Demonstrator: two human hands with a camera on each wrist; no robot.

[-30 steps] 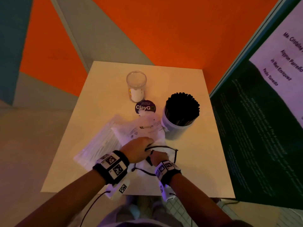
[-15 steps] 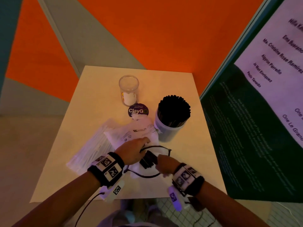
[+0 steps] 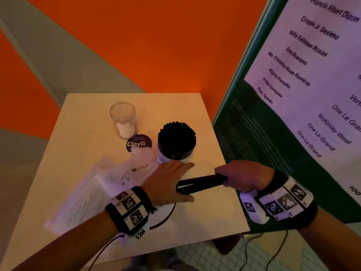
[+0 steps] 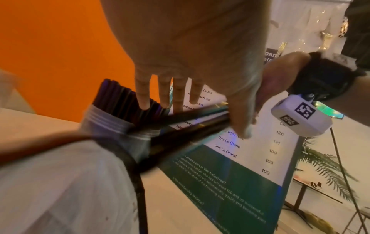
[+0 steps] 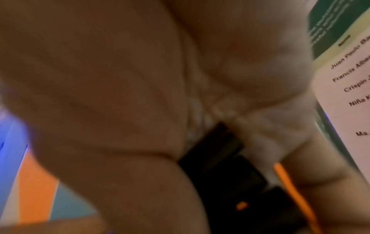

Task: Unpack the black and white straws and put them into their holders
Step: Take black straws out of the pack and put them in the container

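Note:
My right hand (image 3: 241, 177) grips one end of a bundle of black straws (image 3: 199, 185), held level just above the table (image 3: 205, 216). The left hand (image 3: 171, 180) lies flat with straight fingers over the bundle's other end and the crumpled clear wrapper (image 3: 129, 171). In the left wrist view the fingers (image 4: 143, 95) reach toward the white cup (image 4: 120, 125), with the bundle (image 4: 190, 123) under the palm. That white cup (image 3: 166, 157) is packed with black straws (image 3: 176, 140). A clear glass holder (image 3: 122, 118) stands behind. A sealed pack of white straws (image 3: 78, 200) lies at the left.
A round ClayGo sticker (image 3: 138, 143) lies between glass and cup. A tall green and white poster board (image 3: 293, 114) stands close along the table's right edge. Orange and grey walls are behind. A black wrist cable (image 3: 166, 216) loops on the table near the front.
My right hand has drawn the black bundle out to the right, away from the wrapper. The left hand has flattened and slid toward the cup. The view has swung right.

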